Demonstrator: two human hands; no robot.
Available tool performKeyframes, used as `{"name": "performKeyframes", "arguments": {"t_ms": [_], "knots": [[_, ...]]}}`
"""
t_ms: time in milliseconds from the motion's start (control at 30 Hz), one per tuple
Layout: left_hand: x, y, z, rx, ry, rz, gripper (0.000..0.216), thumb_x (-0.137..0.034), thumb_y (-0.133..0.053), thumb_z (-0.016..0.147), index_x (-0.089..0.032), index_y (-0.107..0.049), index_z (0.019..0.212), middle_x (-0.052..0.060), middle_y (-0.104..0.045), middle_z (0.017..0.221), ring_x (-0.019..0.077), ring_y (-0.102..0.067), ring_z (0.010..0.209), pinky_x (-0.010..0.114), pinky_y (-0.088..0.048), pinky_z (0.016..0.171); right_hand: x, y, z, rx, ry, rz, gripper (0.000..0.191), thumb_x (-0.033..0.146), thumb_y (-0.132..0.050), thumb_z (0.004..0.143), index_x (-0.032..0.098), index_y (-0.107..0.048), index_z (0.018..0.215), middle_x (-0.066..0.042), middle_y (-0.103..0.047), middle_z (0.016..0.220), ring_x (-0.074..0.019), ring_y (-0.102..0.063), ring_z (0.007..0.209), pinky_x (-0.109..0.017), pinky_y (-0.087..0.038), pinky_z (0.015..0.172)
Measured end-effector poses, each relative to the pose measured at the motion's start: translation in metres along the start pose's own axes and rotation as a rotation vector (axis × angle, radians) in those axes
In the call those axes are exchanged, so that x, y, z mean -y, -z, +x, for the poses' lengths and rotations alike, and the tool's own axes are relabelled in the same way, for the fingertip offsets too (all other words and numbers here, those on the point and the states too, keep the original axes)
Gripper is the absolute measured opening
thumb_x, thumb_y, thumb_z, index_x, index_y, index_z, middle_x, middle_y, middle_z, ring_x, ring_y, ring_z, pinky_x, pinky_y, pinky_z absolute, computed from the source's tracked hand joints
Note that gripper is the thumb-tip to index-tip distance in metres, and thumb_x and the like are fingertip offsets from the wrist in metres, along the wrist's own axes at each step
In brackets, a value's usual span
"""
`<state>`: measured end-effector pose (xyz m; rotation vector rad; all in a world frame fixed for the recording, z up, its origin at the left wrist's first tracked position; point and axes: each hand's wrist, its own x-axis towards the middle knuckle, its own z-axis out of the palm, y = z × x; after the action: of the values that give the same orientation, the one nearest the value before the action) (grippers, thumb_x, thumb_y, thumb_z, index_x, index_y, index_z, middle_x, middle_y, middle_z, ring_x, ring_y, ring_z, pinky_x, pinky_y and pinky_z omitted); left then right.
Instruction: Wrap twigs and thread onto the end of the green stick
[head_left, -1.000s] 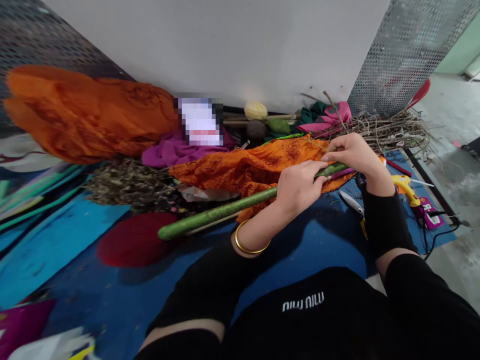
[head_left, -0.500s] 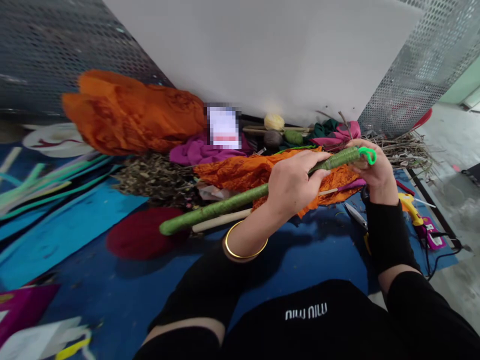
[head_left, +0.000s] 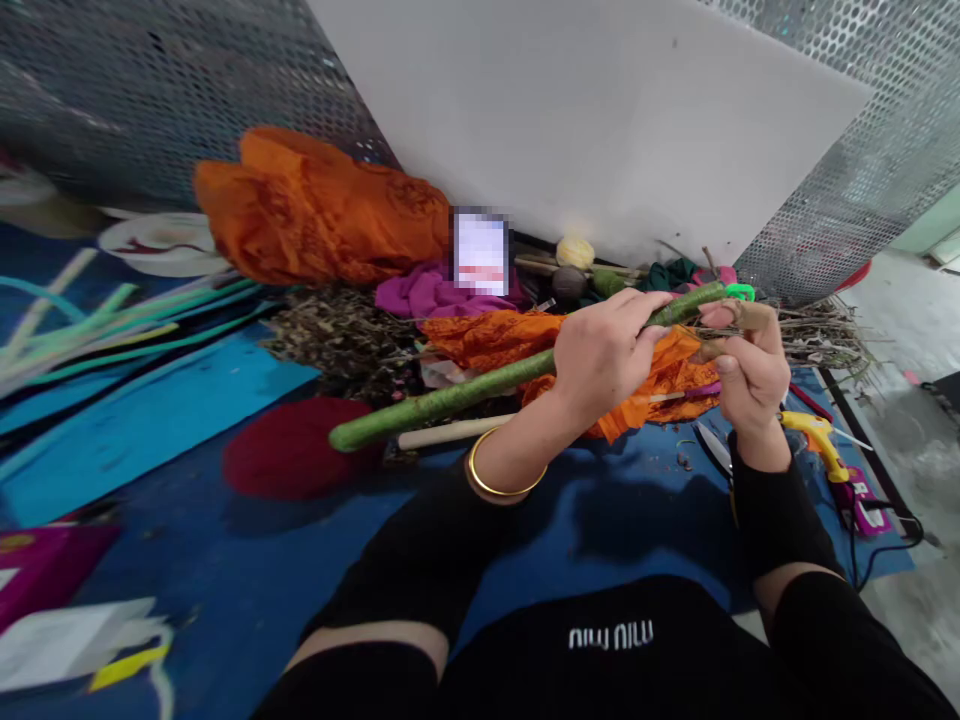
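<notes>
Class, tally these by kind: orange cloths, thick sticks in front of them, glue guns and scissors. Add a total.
Orange cloths: 2 (bunched orange patterned cloth, flat orange patterned cloth)
Thick sticks: 2 (long green-wrapped stick, bare pale wooden stick)
Glue guns: 1 (yellow plastic glue gun)
Scissors: 1 (silver metal scissors)
Total: 6

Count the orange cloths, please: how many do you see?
2. One orange cloth is bunched at the back left, by the perforated panel; the second orange cloth lies behind the green wrapped stick, partly hidden by the left hand. Others may be hidden.
</notes>
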<state>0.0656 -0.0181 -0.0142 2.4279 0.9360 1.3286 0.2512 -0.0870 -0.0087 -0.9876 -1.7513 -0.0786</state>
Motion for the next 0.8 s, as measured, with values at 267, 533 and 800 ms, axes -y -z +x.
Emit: {"name": "performKeyframes", "arguments": {"t_ms": [267,533,800], "knots": [[0.002,-0.006,0.001,0.017,0.014,0.032,0.035,-0.023,-0.061,0.101,-0.023,-0.076,0.132,0.006,-0.082,0.118,0.0227,-0.077,0.106,0.028,-0.058,0.085,0.002,-0.037,0.002,-0.307,-0.281,0.547,0.046,0.058,-0.057,0.103,0.027,-0.064,0.069,-0.001,-0.061,0.067,-0.0226,-0.071,0.078,-0.049,-0.064,0.093],[-0.001,-0.013,0.001,0.093,0.078,0.08,0.037,-0.024,-0.061,0.1,-0.024,-0.074,0.135,0.006,-0.081,0.12,0.0246,-0.077,0.106,0.031,-0.058,0.085,0.013,-0.039,0.003,-0.407,-0.411,0.627,0.053,0.066,-0.07,0.092,0.026,-0.059,0.059,0.006,-0.034,0.05,-0.0113,-0.039,0.045,-0.034,-0.053,0.059],[-0.006,-0.021,-0.005,0.134,0.1,0.054,0.033,-0.022,-0.062,0.098,-0.022,-0.077,0.127,0.006,-0.082,0.123,0.0263,-0.077,0.109,0.034,-0.059,0.092,0.032,-0.032,0.002,-0.376,-0.571,0.444,0.051,0.06,-0.073,0.094,0.022,-0.061,0.062,0.003,-0.051,0.057,-0.0076,-0.033,0.049,-0.027,-0.026,0.045]]}}
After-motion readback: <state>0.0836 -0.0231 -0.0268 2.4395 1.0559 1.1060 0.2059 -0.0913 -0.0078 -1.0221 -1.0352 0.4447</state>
